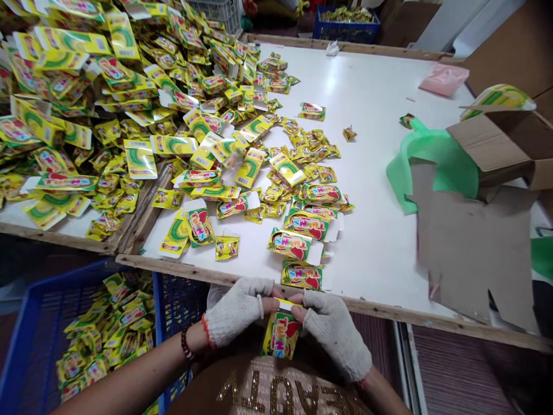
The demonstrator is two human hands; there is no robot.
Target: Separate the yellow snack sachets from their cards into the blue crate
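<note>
Between my two hands, just off the table's front edge, is a small yellow and green candy box (280, 337) printed TWINS, its white end flap facing up. My left hand (239, 311), in a white fingerless glove, pinches the flap end from the left. From the other side my right hand (332, 328), gloved the same way, grips the same end with thumb and fingers. Right beyond them, a row of similar boxes (301, 274) lies overlapped on the table, several with white flaps out. A single wrapped candy (227, 247) rests left of that row.
A large heap of boxes and wrapped candies (108, 86) covers the left side. Below it stands a blue crate (26, 328) holding filled boxes. On the right are a green plastic scoop (401, 167), an open cardboard box (475, 248) and a pink packet (444, 79). A wooden rim (389, 311) edges the white table.
</note>
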